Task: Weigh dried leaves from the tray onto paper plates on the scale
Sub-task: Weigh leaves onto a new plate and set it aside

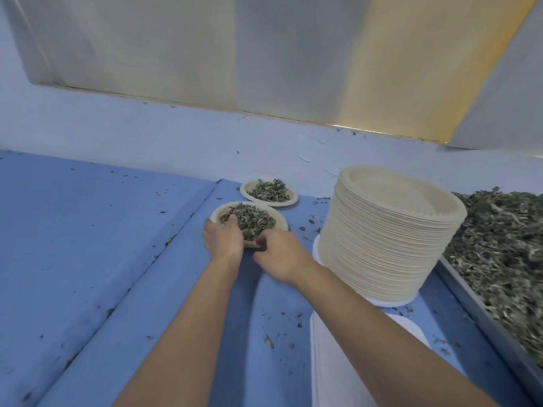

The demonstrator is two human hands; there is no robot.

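Observation:
Two paper plates heaped with dried leaves sit on the blue table: a near plate [279, 218] and a far plate [246, 188]. My left hand [223, 239] grips the near plate's left front rim, fingers curled over the leaves. My right hand [282, 255] pinches the same plate's front edge. A tall stack of empty paper plates [388, 230] stands on a white scale [346, 348] to the right. The metal tray [482, 312] full of dried leaves [499, 245] lies at the far right.
The blue table [88, 245] has a raised seam running diagonally on the left and loose leaf crumbs scattered about. A pale wall and a metal panel [235, 54] rise behind it.

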